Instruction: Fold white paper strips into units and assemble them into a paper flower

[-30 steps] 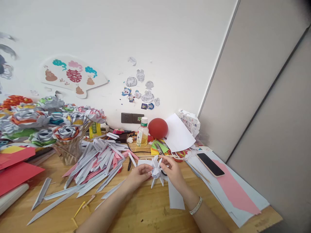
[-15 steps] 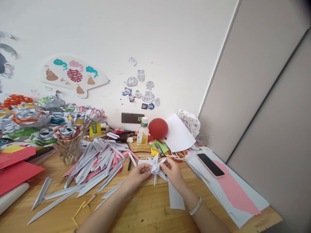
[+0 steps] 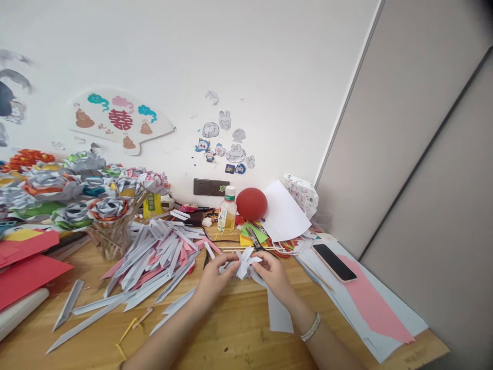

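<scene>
Both hands meet over the middle of the wooden table [image 3: 231, 339]. My left hand [image 3: 213, 280] and my right hand [image 3: 272, 272] pinch a small folded white paper flower [image 3: 243, 262] between them, fingers closed on its sides. Pointed paper petals stick out of it. A white paper sheet [image 3: 279, 313] lies under my right wrist, which wears a silver bracelet [image 3: 311, 327].
A heap of folded white and pink paper strips [image 3: 154, 254] lies left of the hands. A jar of paper roses [image 3: 110, 216], red paper [image 3: 26, 275], a small bottle [image 3: 227, 209], a red ball [image 3: 251, 203], scissors [image 3: 252, 238] and a phone [image 3: 333, 261] stand around.
The paper flower has been turned and lifted slightly between the fingers. Both hands have shifted a little farther from me.
</scene>
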